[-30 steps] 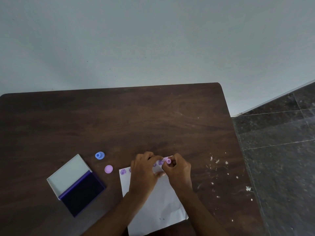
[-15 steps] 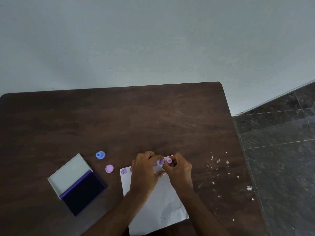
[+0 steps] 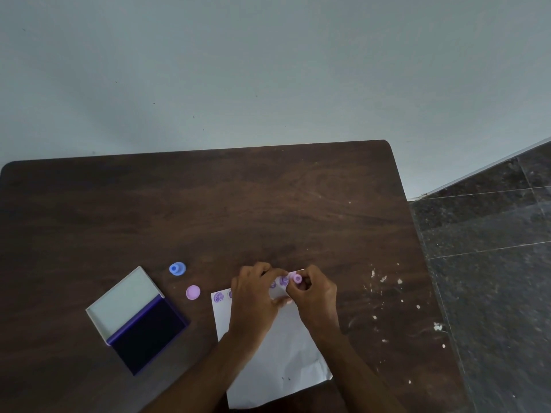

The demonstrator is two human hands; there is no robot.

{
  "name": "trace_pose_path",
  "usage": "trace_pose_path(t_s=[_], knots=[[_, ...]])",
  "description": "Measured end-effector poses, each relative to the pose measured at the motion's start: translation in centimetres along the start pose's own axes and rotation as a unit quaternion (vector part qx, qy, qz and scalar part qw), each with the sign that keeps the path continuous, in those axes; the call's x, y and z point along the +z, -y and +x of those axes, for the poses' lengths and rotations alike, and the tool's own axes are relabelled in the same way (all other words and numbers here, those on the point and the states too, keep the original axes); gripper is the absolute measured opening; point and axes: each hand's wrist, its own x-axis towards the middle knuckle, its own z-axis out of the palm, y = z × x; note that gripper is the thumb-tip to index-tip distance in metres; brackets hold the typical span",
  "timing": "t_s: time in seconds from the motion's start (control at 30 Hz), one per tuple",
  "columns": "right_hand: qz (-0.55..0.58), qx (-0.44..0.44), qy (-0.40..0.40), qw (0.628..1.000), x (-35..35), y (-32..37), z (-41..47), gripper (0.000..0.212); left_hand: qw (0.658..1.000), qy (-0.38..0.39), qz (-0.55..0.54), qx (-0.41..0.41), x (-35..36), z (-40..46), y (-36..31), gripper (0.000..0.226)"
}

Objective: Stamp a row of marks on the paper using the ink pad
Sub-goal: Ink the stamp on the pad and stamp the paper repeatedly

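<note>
Table (image 3: 208, 210), dark wood, carries everything. Paper (image 3: 280, 368) lies under both hands, its long axis running from the near edge away to the grip, tilted slightly left. Pad (image 3: 149, 333) sits well left of the grip, lid (image 3: 125, 299) hinged open, dark ink face up, nothing lying in it. Left hand (image 3: 255, 302) presses flat on the paper, fingers spread, holding nothing. Right hand (image 3: 314, 293) pinches the pink stamp (image 3: 297, 278) closed between fingertips, upright at the paper's far right corner. Marks (image 3: 219, 297) run in a row leftward from the stamp. Pink cap (image 3: 193, 292) and blue stamp (image 3: 177, 268) lie left of the grip.
</note>
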Motion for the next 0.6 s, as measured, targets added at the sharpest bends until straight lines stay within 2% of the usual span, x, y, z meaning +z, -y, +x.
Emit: trace_pose_path(t_s=[0.13,0.4,0.47,0.6], knots=[[0.013,-0.008,-0.010,1.000,0.1,0.0,-0.1,0.015,1.000,-0.003,-0.004,-0.001,0.1,0.0,0.0,0.046],[0.007,0.026,0.011,1.000,-0.7,1.0,-0.1,0.016,1.000,0.009,0.007,-0.009,-0.1,-0.2,-0.5,0.047],[0.012,0.047,-0.009,0.999,-1.5,1.3,-0.7,0.011,1.000,0.016,0.008,-0.007,-0.4,-0.1,-0.6,0.048],[0.120,0.126,-0.058,0.983,-3.2,1.6,-2.5,0.007,1.000,0.023,0.016,0.005,-1.1,0.3,-0.6,0.054]])
